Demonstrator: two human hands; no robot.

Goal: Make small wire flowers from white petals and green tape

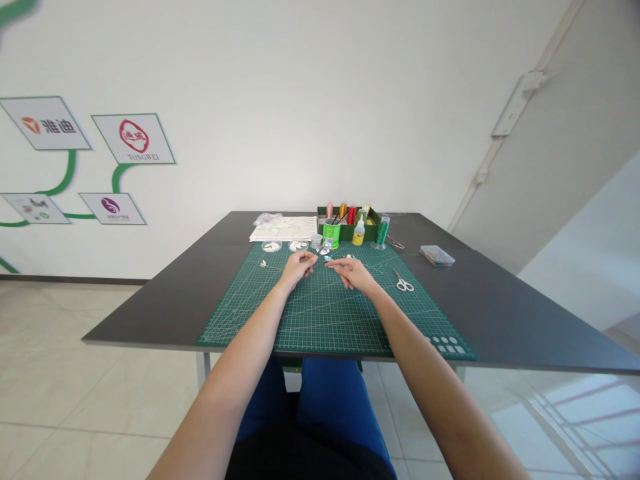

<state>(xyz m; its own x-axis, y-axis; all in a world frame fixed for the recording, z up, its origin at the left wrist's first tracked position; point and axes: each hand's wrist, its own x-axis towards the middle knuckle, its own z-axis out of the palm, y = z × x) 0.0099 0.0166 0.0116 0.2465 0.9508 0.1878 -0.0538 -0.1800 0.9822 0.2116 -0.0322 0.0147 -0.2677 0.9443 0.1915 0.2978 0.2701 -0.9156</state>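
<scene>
My left hand hovers over the green cutting mat with its thumb and fingertips pinched together. What it pinches is too small to make out. Facing it, my right hand has the index finger reaching left and the other fingers curled under. Its fingertips seem closed on something thin that I cannot make out. Small pale pieces lie just beyond the fingertips. White-handled scissors rest to the right of my right hand. Left of my left hand lies a small white petal-like piece on a thin stem.
Shallow dishes of white pieces stand at the mat's back edge. Behind are a green can holding tools, a glue bottle, a green tube and a box with thread spools. A flat clear case lies right.
</scene>
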